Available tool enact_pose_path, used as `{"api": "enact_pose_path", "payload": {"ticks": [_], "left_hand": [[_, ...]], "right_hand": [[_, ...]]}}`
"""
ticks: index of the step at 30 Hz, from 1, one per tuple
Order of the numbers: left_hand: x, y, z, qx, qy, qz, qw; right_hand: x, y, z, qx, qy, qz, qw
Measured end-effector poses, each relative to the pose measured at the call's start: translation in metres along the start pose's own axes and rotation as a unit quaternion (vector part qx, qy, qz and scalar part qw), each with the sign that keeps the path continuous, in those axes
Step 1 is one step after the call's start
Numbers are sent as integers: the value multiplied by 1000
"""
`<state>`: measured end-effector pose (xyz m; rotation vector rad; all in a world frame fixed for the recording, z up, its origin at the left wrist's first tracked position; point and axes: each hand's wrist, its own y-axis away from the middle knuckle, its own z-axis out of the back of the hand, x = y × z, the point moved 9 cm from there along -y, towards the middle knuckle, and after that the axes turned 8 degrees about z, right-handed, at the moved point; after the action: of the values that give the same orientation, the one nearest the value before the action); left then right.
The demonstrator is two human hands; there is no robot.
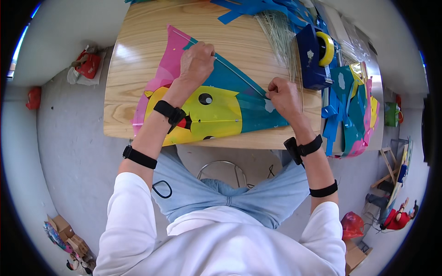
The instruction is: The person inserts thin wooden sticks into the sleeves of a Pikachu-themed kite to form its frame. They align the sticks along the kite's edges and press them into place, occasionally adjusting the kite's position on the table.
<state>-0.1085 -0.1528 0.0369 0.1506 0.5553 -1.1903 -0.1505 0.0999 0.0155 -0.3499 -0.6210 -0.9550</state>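
A kite sail [221, 108] in pink, teal and yellow, printed with a cartoon face, lies on the wooden table [138, 55] in front of me. Along its far slanting edge runs a thin pale rod [240, 76]. My left hand [197, 62] is closed over this rod near its upper left part, knuckles up; the fingertips are partly hidden. At the rod's lower right end, my right hand [284, 99] pinches it against the teal fabric, beside a printed cloud. Part of the sail is covered by my left forearm.
Right of the sail stands a blue tape dispenser [311, 69] with a yellow roll. Behind it lie a bundle of thin rods [281, 41] and blue strips [253, 8]. More printed kite fabric [343, 87] hangs over the table's right side. Another person [397, 221] is at far right.
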Motion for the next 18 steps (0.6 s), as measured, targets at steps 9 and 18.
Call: {"api": "enact_pose_path", "payload": {"ticks": [9, 18], "left_hand": [[17, 10, 6, 6, 9, 21, 1000], [-30, 45, 55, 22, 109, -44, 993]], "right_hand": [[-2, 5, 3, -6, 8, -4, 1000], [-30, -12, 35, -47, 137, -40, 989]]}}
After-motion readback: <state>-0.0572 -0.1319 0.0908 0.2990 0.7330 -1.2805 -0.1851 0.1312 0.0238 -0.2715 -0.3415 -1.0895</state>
